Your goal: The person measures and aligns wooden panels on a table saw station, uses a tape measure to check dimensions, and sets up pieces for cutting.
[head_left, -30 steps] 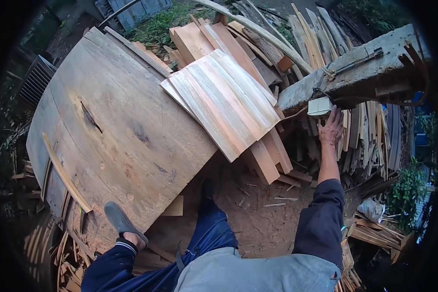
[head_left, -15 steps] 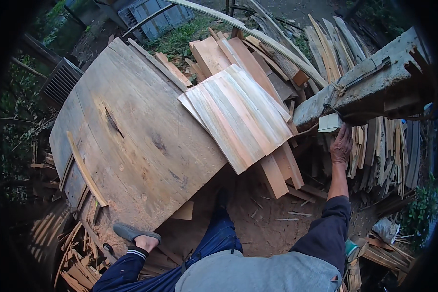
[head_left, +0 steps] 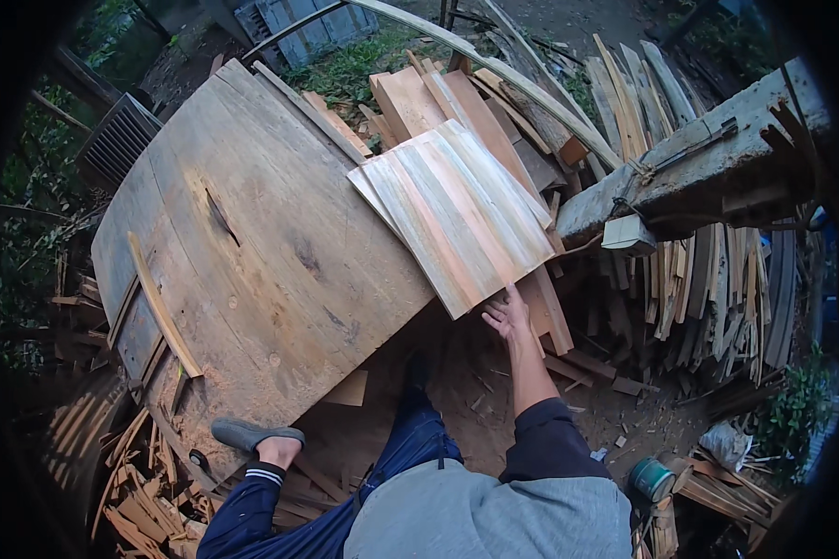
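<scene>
My right hand (head_left: 508, 317) is open, fingers spread and turned upward, at the front edge of a square striped wooden panel (head_left: 447, 219). Its fingertips reach the edge; I cannot tell whether they touch it. The panel lies on another thin panel over stacked thick boards (head_left: 550, 312), partly overlapping a large plywood sheet (head_left: 280, 242). A small pale box (head_left: 627, 233) is on the concrete beam (head_left: 680, 140), up and right of my hand. My left hand is not in view.
My left foot (head_left: 252, 433) rests on the plywood, beside a curved strip (head_left: 163, 303). Bundled slats (head_left: 708, 279) and a green can (head_left: 652, 478) are on the right. Scrap wood (head_left: 149, 503) lies lower left, a slatted object (head_left: 126, 140) upper left. Grass (head_left: 336, 70) shows beyond.
My right hand has left the pale box and moved left and down to the panel's front edge, with its fingers now spread and turned upward.
</scene>
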### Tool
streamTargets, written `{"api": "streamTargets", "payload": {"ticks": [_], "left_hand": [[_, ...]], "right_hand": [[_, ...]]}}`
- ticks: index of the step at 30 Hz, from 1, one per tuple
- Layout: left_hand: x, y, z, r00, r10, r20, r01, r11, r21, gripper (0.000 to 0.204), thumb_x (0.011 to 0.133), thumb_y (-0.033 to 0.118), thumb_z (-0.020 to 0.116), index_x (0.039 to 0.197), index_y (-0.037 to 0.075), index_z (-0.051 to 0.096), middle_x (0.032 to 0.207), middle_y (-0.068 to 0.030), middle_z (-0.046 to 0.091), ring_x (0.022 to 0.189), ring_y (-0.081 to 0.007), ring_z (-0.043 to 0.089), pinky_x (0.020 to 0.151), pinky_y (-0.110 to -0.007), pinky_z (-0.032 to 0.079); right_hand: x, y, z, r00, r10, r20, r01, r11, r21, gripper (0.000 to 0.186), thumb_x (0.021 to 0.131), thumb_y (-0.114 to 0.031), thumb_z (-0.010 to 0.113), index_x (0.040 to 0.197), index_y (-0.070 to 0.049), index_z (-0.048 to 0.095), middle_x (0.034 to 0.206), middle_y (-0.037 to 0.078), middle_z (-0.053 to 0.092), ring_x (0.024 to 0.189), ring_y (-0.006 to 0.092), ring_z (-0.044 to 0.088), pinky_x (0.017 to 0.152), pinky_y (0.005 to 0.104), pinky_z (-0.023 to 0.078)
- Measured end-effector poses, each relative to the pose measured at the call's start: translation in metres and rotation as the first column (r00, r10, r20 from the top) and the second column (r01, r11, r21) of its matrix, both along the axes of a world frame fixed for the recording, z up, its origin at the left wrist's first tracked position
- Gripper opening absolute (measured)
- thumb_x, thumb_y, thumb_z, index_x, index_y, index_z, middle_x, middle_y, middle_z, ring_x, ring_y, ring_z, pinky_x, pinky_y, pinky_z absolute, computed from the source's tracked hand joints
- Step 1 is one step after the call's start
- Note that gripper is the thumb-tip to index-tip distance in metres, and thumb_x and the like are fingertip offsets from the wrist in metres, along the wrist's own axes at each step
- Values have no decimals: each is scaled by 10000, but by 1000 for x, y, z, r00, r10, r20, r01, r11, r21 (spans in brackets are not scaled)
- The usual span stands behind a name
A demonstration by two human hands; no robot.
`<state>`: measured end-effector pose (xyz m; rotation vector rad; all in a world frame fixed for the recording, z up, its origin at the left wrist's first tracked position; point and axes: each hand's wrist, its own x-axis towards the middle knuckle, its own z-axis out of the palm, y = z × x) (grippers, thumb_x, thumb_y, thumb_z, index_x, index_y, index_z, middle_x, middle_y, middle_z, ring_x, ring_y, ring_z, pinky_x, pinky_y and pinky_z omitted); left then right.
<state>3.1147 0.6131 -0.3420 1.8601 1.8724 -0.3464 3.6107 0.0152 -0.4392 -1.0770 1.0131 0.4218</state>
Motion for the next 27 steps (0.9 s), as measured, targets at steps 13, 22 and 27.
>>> {"api": "streamTargets", "payload": {"ticks": [13, 22, 27], "left_hand": [[-52, 58, 215, 866, -322, 384, 209, 928, 308, 378, 1047, 245, 539, 1307, -22, 603, 1146, -121, 671, 1071, -185, 631, 884, -317, 491], [385, -161, 131, 58, -874, 482, 675, 390, 626, 1004, 756, 157, 830, 1581, 136, 259, 1569, -178, 358, 1426, -371, 392, 1157, -442, 369], [426, -233, 148, -421, -855, 303, 348, 156, 924, 663, 753, 318, 831, 1316, 87, 569, 1358, -165, 610, 1291, -373, 562, 1124, -536, 378]], "right_hand": [[66, 9, 0, 906, -243, 346, 146, 948, 282, 518, 829, -178, 705, 1304, -30, 563, 1216, 142, 650, 1093, 325, 636, 1009, 562, 483], [52, 51, 211, 853, -121, 507, -38, 955, 293, 430, 823, -32, 655, 1231, 43, 540, 1119, 131, 637, 1036, 302, 648, 959, 480, 534], [-44, 38, 350, 778, 73, 623, -336, 887, 316, 729, 860, -147, 616, 1503, 17, 314, 1418, 195, 510, 1325, 355, 506, 1125, 515, 413]]}}
